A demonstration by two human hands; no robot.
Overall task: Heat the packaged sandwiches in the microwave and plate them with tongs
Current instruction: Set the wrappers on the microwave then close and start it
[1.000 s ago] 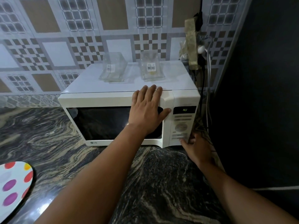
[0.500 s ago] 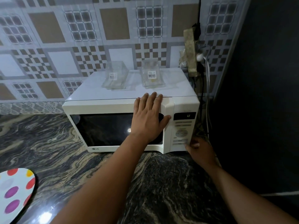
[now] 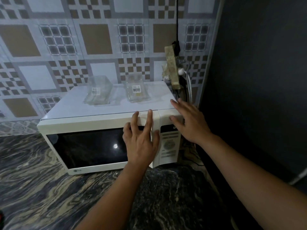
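A white microwave (image 3: 99,121) stands on the dark marbled counter with its dark-glass door closed. Two clear plastic sandwich packages sit on its top: one at left (image 3: 98,91) and one at right (image 3: 136,88) with a barcode label. My left hand (image 3: 141,140) lies flat on the door's right edge, fingers spread, thumb at the seam beside the control panel (image 3: 169,146). My right hand (image 3: 191,122) is spread over the microwave's top right corner, above the display. Neither hand holds anything. No tongs or plate are in view.
A power strip (image 3: 172,67) with cables hangs on the tiled wall just behind the microwave's right rear corner. A dark wall or appliance side (image 3: 257,80) rises close at the right. The marbled counter (image 3: 49,188) stretches in front and to the left.
My right hand has risen from below the control panel to the microwave's top right corner. My left hand's fingers have spread on the door. The view has moved closer, and the dotted plate has left the frame.
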